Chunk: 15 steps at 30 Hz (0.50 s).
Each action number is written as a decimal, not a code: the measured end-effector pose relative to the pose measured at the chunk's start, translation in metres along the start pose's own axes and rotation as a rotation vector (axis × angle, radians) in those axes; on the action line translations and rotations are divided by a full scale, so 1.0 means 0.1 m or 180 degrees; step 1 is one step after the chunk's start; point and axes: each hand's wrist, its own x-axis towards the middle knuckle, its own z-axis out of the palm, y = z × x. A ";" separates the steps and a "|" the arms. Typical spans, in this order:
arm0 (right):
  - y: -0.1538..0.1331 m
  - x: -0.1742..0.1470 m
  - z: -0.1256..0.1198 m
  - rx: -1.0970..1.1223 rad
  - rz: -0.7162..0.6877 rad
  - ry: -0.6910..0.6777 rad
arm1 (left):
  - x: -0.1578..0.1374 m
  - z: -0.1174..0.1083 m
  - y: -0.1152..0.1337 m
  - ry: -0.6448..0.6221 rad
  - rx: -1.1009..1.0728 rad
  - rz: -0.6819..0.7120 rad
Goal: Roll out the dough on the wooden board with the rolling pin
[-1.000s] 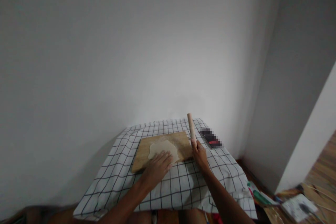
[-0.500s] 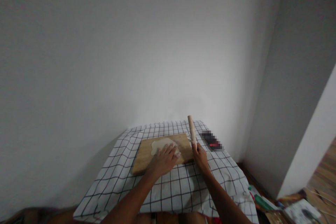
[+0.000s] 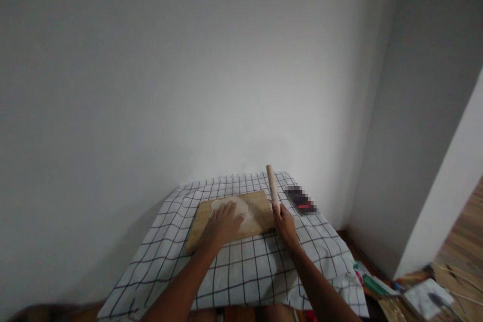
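Note:
A flat, pale sheet of dough (image 3: pixel 241 205) lies on a wooden board (image 3: pixel 260 206). My left hand (image 3: pixel 225 221) rests palm down over the near left part of the dough, its fingers stretched out and covering some of it. At the board's right edge, my right hand (image 3: pixel 285 221) is wrapped round the lower end of a wooden rolling pin (image 3: pixel 271 183). The pin points up and away from me, apart from the dough.
A white cloth with dark grid lines (image 3: pixel 241 266) covers the table. Right of the rolling pin lies a dark, pixelated object (image 3: pixel 301 200) with a red patch. A pale wall (image 3: pixel 226 85) stands behind the table. Assorted items, among them a green packet (image 3: pixel 377 286), lie at the lower right.
My left hand has slid left across the dough. My right hand still grips the rolling pin; the whole view has shifted slightly.

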 end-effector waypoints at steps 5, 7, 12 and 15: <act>0.03 0.02 0.02 -0.0045 0.0006 -0.0001 | 0.01 -0.03 0.14 0.0109 -0.0008 -0.0037; 0.04 0.03 0.02 -0.0091 0.0008 -0.0003 | 0.00 -0.03 0.21 0.0087 0.0002 0.0032; 0.04 0.02 0.02 -0.0118 0.0022 -0.0031 | -0.13 -0.05 0.29 0.0085 -0.0097 0.0127; 0.04 0.02 0.02 -0.0111 0.0032 -0.0011 | -0.21 -0.04 0.29 0.0124 -0.0080 0.0238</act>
